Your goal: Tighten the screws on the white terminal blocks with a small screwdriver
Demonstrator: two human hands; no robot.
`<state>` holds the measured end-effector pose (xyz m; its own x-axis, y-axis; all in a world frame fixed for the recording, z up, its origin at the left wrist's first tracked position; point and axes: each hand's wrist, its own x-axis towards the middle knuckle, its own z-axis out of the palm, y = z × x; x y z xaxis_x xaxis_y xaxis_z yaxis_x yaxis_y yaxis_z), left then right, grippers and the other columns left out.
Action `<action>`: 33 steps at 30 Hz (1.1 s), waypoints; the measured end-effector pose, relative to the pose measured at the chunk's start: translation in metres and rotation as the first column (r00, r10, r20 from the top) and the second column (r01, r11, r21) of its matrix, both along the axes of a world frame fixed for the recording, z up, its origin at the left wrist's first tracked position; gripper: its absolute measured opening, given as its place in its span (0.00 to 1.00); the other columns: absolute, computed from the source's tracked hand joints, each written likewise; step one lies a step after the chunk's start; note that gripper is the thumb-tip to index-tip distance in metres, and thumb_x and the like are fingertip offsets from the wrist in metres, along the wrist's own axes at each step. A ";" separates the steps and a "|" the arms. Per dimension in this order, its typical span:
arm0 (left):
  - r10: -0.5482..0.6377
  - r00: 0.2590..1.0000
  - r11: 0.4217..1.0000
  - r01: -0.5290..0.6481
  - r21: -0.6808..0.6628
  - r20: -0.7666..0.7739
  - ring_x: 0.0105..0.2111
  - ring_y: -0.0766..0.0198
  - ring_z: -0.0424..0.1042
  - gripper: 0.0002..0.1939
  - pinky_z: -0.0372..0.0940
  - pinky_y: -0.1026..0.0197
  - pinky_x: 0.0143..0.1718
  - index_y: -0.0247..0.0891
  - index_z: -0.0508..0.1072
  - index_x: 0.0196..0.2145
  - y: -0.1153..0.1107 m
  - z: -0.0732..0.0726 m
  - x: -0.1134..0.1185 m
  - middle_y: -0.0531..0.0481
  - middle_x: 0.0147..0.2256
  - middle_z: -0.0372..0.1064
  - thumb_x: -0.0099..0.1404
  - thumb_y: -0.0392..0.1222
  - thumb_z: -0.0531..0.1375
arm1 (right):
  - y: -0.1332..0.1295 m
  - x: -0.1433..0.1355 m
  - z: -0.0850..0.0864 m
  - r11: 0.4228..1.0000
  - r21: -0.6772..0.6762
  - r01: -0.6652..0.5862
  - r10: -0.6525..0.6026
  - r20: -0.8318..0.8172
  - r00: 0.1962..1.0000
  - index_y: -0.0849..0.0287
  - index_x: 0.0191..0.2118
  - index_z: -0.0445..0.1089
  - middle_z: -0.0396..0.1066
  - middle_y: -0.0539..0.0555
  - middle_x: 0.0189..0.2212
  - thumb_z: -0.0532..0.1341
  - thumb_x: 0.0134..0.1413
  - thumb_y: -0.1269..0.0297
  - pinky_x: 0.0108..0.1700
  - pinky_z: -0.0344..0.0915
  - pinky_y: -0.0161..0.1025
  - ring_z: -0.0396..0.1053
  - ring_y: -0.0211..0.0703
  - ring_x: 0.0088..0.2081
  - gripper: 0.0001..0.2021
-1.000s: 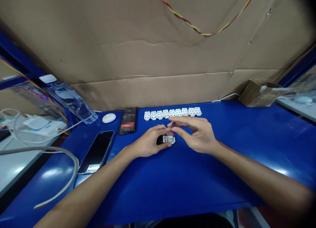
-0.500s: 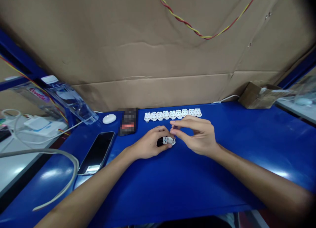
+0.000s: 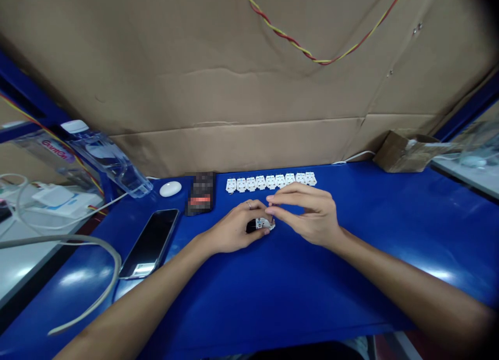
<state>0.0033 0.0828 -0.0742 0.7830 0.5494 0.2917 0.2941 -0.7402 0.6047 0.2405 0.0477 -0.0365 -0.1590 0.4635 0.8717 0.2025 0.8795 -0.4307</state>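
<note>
My left hand [image 3: 234, 227], a ring on one finger, rests on the blue table with thumb and fingers closed around a small white plastic plug part [image 3: 264, 223]. Thin metal pins point from that part toward the palm. My right hand [image 3: 310, 211] is closed in a pinch over its right end, holding what looks like a small screwdriver [image 3: 273, 219]. The fingertips hide most of the tool, and its tip is down at the white part. Several similar white plug parts [image 3: 271, 182] stand in a row behind my hands.
Left of my hands lie a smartphone [image 3: 150, 243], a dark pixelated packet [image 3: 200, 193] and a white oval object [image 3: 170, 189]. A clear bottle [image 3: 111, 157] leans beside the blue frame. A grey cable [image 3: 111, 251] curls at left. A cardboard box [image 3: 403, 152] sits at back right.
The fingers of my right hand have shifted on the screwdriver, so less of its handle shows. The white part has turned slightly in my left hand. The whole view has moved slightly.
</note>
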 end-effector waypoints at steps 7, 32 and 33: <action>-0.011 1.000 1.000 0.011 -0.029 0.005 0.54 0.51 0.76 0.04 0.72 0.46 0.61 0.43 0.82 0.49 -0.001 0.006 0.002 0.45 0.51 0.80 0.78 0.39 0.66 | 0.001 0.005 -0.006 0.993 -0.095 -0.074 0.081 0.069 0.994 0.47 0.64 0.82 0.89 0.53 0.51 0.69 0.68 0.76 0.55 0.86 0.46 0.88 0.46 0.49 0.24; 0.018 1.000 1.000 -0.018 0.002 0.025 0.52 0.52 0.77 0.05 0.71 0.44 0.61 0.41 0.80 0.47 -0.002 0.004 0.006 0.45 0.48 0.80 0.76 0.38 0.63 | 0.004 0.002 -0.007 0.998 -0.039 -0.042 0.043 0.019 0.999 0.45 0.58 0.86 0.89 0.51 0.45 0.75 0.65 0.69 0.48 0.86 0.42 0.86 0.41 0.42 0.18; 0.015 1.000 1.000 -0.015 -0.003 0.021 0.52 0.52 0.77 0.05 0.71 0.43 0.61 0.41 0.80 0.46 -0.002 0.006 0.006 0.45 0.47 0.81 0.77 0.39 0.63 | 0.003 0.002 -0.009 0.997 -0.063 -0.039 0.040 0.010 0.999 0.46 0.59 0.85 0.89 0.52 0.46 0.75 0.66 0.69 0.49 0.86 0.42 0.86 0.42 0.43 0.19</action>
<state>0.0095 0.0804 -0.0683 0.7686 0.5617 0.3061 0.2923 -0.7341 0.6129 0.2427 0.0506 -0.0452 -0.1878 0.5102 0.8393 0.1728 0.8584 -0.4831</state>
